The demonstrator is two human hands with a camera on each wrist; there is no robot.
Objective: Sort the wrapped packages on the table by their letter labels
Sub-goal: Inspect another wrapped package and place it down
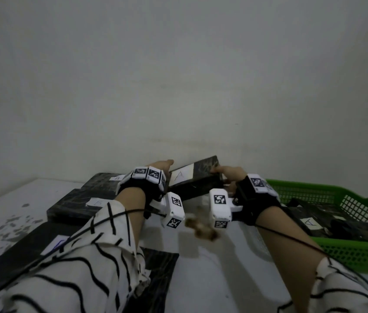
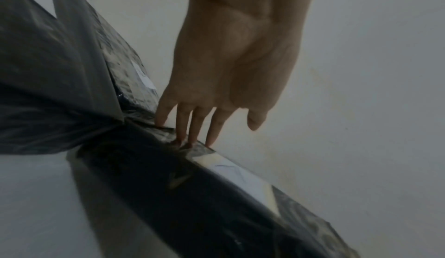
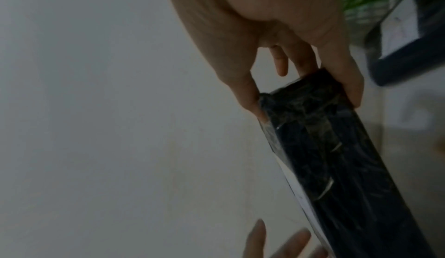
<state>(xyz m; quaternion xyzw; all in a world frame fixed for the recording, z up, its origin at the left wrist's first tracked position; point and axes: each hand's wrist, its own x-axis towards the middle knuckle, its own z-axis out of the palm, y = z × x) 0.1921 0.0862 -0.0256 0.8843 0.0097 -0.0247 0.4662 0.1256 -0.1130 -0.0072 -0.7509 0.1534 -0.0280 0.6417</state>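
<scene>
The black wrapped package labelled A is held up over the table, near the green basket. Right hand pinches its end; left hand touches it with straight fingers.

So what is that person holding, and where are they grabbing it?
The right hand grips the black package labelled A by its end; the left hand only touches the other end with straight fingers.

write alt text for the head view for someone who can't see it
Two hands lift a black wrapped package labelled A above a white table, the right hand gripping its right end and the left hand at its left end. More labelled packages lie to the left; a green basket at right holds another A package.
</scene>
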